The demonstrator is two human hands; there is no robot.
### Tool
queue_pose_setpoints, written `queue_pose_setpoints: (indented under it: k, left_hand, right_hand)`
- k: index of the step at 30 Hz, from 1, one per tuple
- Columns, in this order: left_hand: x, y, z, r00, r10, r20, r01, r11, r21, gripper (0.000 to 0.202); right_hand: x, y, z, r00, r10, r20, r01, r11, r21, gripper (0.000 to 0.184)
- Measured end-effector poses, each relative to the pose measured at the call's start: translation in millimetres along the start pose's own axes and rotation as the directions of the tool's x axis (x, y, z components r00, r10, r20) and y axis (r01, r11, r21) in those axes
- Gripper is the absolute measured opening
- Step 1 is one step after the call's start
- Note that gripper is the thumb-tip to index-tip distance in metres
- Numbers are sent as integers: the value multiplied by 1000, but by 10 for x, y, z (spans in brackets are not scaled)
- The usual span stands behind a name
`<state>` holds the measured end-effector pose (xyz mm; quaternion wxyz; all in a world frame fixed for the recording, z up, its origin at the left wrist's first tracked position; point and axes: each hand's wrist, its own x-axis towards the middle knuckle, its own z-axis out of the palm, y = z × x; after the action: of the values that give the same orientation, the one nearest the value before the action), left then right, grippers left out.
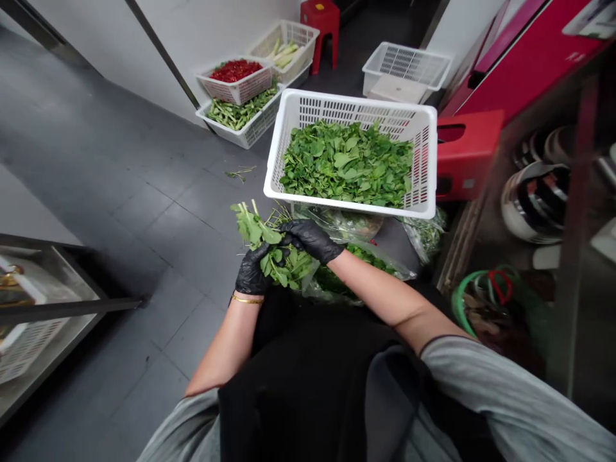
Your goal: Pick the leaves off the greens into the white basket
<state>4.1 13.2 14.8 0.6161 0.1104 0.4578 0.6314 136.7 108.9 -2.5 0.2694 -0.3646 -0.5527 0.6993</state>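
My left hand (251, 271) and my right hand (310, 240), both in black gloves, grip a loose bunch of leafy green stems (274, 247) in front of my body. A gold bracelet circles my left wrist. Just beyond them stands a white slotted plastic basket (366, 106), heaped with picked green leaves. Its near rim is close above my hands. A clear plastic bag of greens (344, 224) lies directly under and beyond my hands, partly hidden by the bunch and my right forearm.
Farther back on the grey tile floor (144, 192) stand white baskets of red chillies (234, 80), green beans (235, 117) and pale stalks (289, 51). Another white basket (407, 70), red stools (466, 154) and steel pots (534, 199) stand right; a metal shelf (38, 301) stands left.
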Motion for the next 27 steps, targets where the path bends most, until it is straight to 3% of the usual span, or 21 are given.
queue_pose_setpoints:
  k: [2, 6, 9, 12, 14, 16, 18, 22, 25, 27]
  left_hand:
    - [-33, 10, -40, 999, -41, 5, 41, 998, -37, 23]
    - [-68, 48, -156, 998, -66, 16, 67, 998, -12, 26]
    - [-65, 33, -202, 994, -107, 12, 107, 994, 5, 22]
    - [-45, 20, -199, 995, -79, -55, 73, 992, -107, 15]
    - [-29, 31, -180, 996, -40, -86, 23, 980, -195, 15]
    - [-14, 52, -158, 996, -6, -87, -15, 970, -241, 13]
    - [-6, 69, -140, 997, 8, -77, -26, 971, -237, 9]
    - [-23, 38, -121, 996, -67, -62, 61, 993, -99, 15]
    - [-37, -17, -126, 991, -110, -72, 108, 994, -35, 21]
    - [-19, -17, -158, 990, -104, -95, 100, 994, -41, 21]
  right_hand:
    - [-3, -36, -93, 999, -2, -48, 4, 999, 48, 42]
    - [-73, -261, -469, 984, -123, -131, 126, 992, 15, 33]
    - [-101, -367, -727, 967, -134, -219, 140, 990, 13, 25]
    - [-88, -381, -921, 899, -160, -407, 187, 982, 28, 20]
    - [-114, -342, -947, 867, -165, -470, 204, 978, 32, 21]
    - [-193, -269, -854, 897, -121, -425, 163, 984, 64, 24]
    - [-305, -191, -678, 951, -74, -301, 109, 989, 101, 28]
    - [-470, -180, -372, 994, -77, -74, 82, 994, 67, 36]
    - [-435, -264, -373, 996, -38, 76, 38, 999, -10, 42]
    - [-330, -276, -481, 994, -36, 99, 41, 998, -49, 47]
